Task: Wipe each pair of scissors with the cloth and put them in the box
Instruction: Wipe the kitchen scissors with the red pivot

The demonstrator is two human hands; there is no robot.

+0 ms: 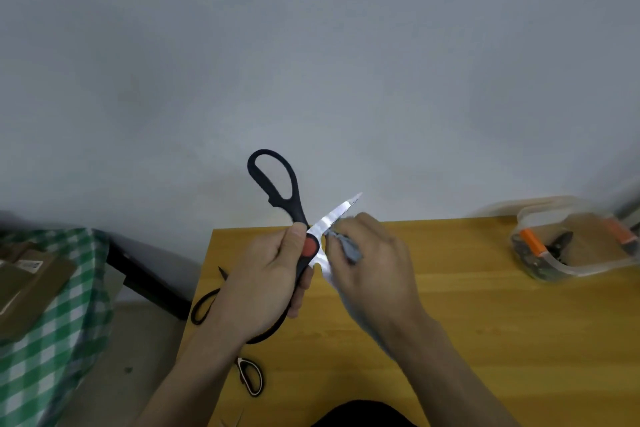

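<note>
Two hands met above the far left part of the wooden worktop (450, 322). The left hand (263, 281) had its grip clenched round the black-handled scissors (277, 184), thumb pressed by the orange pivot, one handle loop standing up toward twelve o'clock and the serrated blade pointing toward two o'clock. The right hand (374, 263) had its grip pinched on a grey cloth (346, 246), which lay against the blade just beside the pivot. The scissors were held in the air, clear of the worktop.

At three o'clock from the hands, well apart near the far right corner, sat the clear plastic box (554, 270) with orange latches; dark tool shapes lay inside it, too blurred to name. At eight o'clock, partly hidden under the left hand, a pair of thin black scissors (204, 305) lay on the worktop's left edge. At six o'clock from that hand, another pair with black-and-white handles (251, 376) rested on the worktop near the forearm. Off the worktop at nine o'clock, a green checked cloth (62, 340) carried brown flat things (31, 284).
</note>
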